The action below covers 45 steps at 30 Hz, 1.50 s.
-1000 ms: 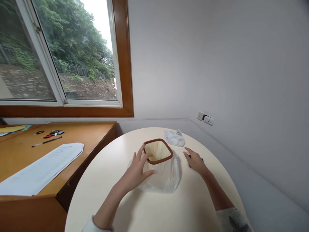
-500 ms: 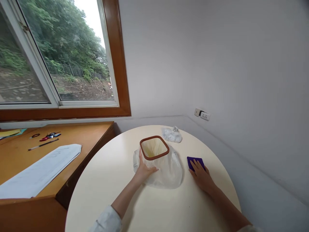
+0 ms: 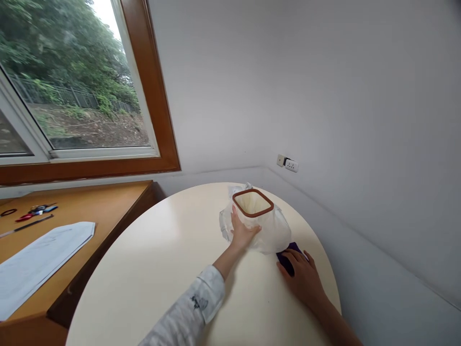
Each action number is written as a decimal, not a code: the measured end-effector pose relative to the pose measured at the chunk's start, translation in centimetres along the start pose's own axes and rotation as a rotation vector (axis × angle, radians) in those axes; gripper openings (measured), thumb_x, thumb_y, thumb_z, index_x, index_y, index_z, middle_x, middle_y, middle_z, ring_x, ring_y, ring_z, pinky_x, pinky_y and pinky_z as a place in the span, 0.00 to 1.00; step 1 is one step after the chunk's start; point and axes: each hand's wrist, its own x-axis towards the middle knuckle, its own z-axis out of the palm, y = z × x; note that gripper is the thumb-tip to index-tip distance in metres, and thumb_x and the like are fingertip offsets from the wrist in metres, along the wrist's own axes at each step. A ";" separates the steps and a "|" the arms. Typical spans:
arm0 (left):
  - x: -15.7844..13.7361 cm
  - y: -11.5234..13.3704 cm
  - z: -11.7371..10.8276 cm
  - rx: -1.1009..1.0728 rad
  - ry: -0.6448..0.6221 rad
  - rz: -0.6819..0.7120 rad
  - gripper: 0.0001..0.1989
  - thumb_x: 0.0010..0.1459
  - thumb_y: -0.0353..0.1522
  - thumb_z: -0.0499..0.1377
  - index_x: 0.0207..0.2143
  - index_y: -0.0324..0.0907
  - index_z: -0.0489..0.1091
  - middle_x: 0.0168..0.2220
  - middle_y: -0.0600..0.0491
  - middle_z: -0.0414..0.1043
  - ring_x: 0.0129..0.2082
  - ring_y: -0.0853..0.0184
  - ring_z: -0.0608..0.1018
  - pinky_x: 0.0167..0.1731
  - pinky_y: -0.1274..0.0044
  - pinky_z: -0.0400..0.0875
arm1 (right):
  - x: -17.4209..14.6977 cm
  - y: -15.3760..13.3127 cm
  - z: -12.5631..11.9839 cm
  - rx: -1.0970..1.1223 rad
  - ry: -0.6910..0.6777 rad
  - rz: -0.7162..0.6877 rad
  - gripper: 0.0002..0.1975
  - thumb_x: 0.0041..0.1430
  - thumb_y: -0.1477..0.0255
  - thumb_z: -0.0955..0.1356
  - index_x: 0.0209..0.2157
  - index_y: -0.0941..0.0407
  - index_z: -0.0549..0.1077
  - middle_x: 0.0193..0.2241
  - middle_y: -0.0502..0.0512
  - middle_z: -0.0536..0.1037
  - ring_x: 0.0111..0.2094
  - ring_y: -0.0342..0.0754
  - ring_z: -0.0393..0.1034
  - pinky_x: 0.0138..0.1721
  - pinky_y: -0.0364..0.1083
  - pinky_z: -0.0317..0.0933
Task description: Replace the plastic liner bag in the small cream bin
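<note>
A small trash bin with a brown rim [image 3: 271, 207] stands upright toward the far side of the round table, lined with a thin translucent plastic bag [image 3: 277, 235] that spreads out around it. My left hand [image 3: 243, 234] grips the bin's near left side through the bag, thumb and fingers spread around the wall. On the tabletop to the right, my right hand [image 3: 302, 276] rests over a folded purple cloth [image 3: 294, 247], fingers bent onto it. The palm hides part of the cloth, and its far left edge meets the bag.
Behind the bin lies crumpled clear plastic [image 3: 236, 190], partly hidden. The round cream table [image 3: 151, 259] sits by a wall with a socket [image 3: 291, 165]. To the left, a wooden desk [image 3: 118, 202] carries papers [image 3: 46, 254], a pen [image 3: 30, 225] and keys [image 3: 39, 209].
The bin has moved away and to the right under my left hand, now in front of the crumpled plastic. My right hand and the cloth are nearer the bag. The view has turned right.
</note>
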 end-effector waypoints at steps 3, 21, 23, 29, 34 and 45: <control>1.0 0.2 2.1 0.019 0.068 -0.026 0.59 0.43 0.38 0.65 0.59 0.45 0.17 0.63 0.41 0.22 0.62 0.54 0.30 0.58 0.59 0.37 | 0.0 -0.1 -0.4 0.012 0.033 -0.005 0.14 0.58 0.64 0.59 0.39 0.55 0.71 0.41 0.57 0.74 0.45 0.52 0.66 0.52 0.55 0.49; 3.2 0.3 6.3 0.132 0.052 0.069 0.62 0.38 0.41 0.67 0.60 0.43 0.21 0.63 0.39 0.32 0.63 0.50 0.36 0.57 0.55 0.40 | 0.1 0.3 -0.3 0.101 0.104 -0.013 0.10 0.59 0.69 0.60 0.30 0.55 0.70 0.32 0.53 0.74 0.35 0.48 0.67 0.42 0.49 0.53; 2.4 -0.2 5.0 0.159 0.019 0.120 0.61 0.40 0.46 0.65 0.61 0.40 0.23 0.63 0.39 0.31 0.63 0.51 0.36 0.58 0.56 0.39 | 0.0 0.4 -0.3 0.106 0.117 -0.017 0.10 0.59 0.70 0.60 0.30 0.55 0.70 0.31 0.53 0.73 0.35 0.48 0.67 0.42 0.49 0.53; -3.0 -3.1 -4.6 0.450 -0.245 0.303 0.47 0.50 0.52 0.53 0.62 0.43 0.29 0.64 0.42 0.30 0.63 0.53 0.37 0.58 0.56 0.36 | -0.4 0.6 -0.3 0.144 0.194 -0.109 0.09 0.59 0.73 0.59 0.31 0.57 0.69 0.31 0.54 0.74 0.35 0.48 0.67 0.43 0.50 0.53; -8.7 -5.0 -14.5 0.834 -0.419 0.355 0.42 0.54 0.53 0.47 0.62 0.50 0.29 0.65 0.49 0.29 0.63 0.51 0.37 0.57 0.53 0.33 | 0.7 -2.3 -0.4 0.204 0.122 -0.350 0.10 0.58 0.76 0.58 0.31 0.57 0.69 0.32 0.56 0.74 0.36 0.48 0.67 0.43 0.49 0.55; -13.7 -7.3 -19.4 0.965 -0.506 0.332 0.39 0.56 0.52 0.43 0.61 0.49 0.25 0.64 0.49 0.27 0.63 0.52 0.39 0.57 0.54 0.35 | 4.1 -11.8 2.7 0.141 -0.452 -0.702 0.30 0.60 0.54 0.55 0.61 0.49 0.46 0.63 0.54 0.45 0.62 0.55 0.36 0.59 0.59 0.36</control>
